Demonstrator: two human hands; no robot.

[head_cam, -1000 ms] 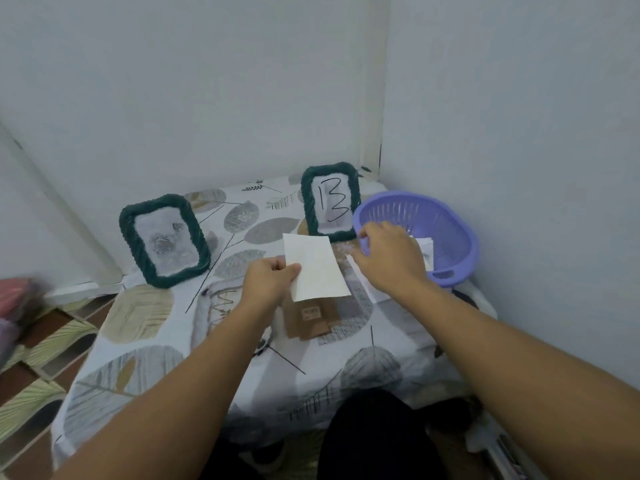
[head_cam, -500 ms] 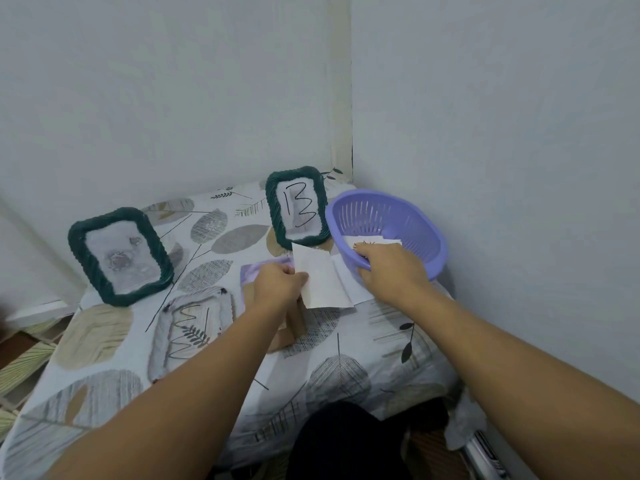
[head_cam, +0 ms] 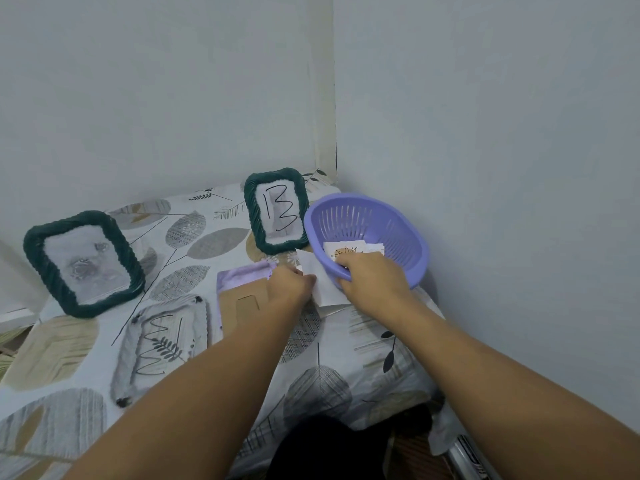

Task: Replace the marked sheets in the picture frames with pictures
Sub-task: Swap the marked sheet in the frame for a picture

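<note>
Hands at the basket, blank sheet in the left

Forearms reach in from the near edge across a table (head_cam: 377,344) covered in a leaf-printed cloth. Nearest on the left lies a clear pane (head_cam: 162,341) flat on the cloth, with a black zigzag mark showing in it. Just beyond it, at the middle, a purple frame (head_cam: 239,275) lies face down with its brown cardboard back (head_cam: 242,306) up. The left hand (head_cam: 289,287) sits over the frame's right end, fingers curled, pinching a blank white sheet (head_cam: 320,282) by its left edge; the sheet tilts up toward the basket. The right hand (head_cam: 372,277) reaches over the near rim of a purple slotted basket (head_cam: 398,233); its fingers curl down onto the papers inside, on a picture (head_cam: 346,251) with spiky orange lines. Whether it actually grips that picture I cannot tell. More white paper lies under the right wrist on the cloth. Further back on the left a dark green rope-edged frame (head_cam: 83,261) stands upright, holding a greyish flower picture. Farthest, just left of the basket, a second green frame (head_cam: 277,209) stands upright, holding a sheet marked "B".
</note>
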